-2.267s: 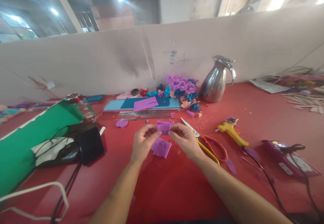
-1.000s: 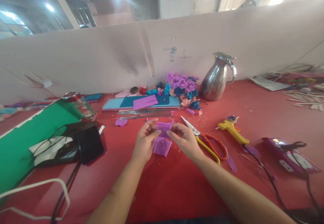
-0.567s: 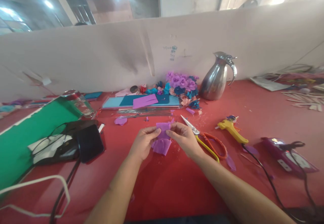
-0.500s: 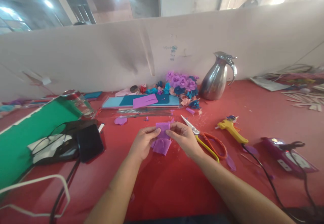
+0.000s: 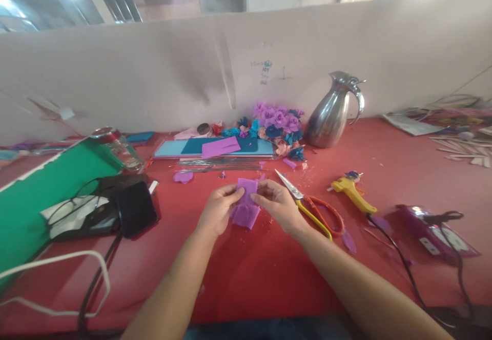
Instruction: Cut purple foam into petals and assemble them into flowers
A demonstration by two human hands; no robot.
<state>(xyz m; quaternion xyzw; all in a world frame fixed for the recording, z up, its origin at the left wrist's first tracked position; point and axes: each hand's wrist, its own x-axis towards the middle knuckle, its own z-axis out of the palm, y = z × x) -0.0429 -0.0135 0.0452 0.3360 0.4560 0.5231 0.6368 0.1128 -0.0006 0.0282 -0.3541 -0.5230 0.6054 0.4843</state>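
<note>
Between my two hands is a folded strip of purple crepe paper (image 5: 248, 191). My left hand (image 5: 220, 207) pinches its left edge with the thumb on top. On the opposite edge, my right hand (image 5: 277, 204) grips with thumb and fingers. Another purple paper piece (image 5: 245, 216) lies just below the strip; whether the two are joined I cannot tell. Scissors (image 5: 313, 209) with red and yellow handles rest open beside my right hand. A round purple paper cutout (image 5: 183, 177) lies to the left, beyond my left hand.
Behind are paper sheets (image 5: 169, 148), thin wires (image 5: 215, 164) and paper flowers (image 5: 274, 120). A steel jug (image 5: 332, 112) stands by the partition. To the right lie a yellow glue gun (image 5: 353, 195) and a purple power strip (image 5: 434, 235); to the left, a phone (image 5: 136, 209) and a glass jar (image 5: 119, 150).
The strip's top edge has tilted slightly up between my fingers. Both hands keep their hold in nearly the same place. The camera view has shifted a little.
</note>
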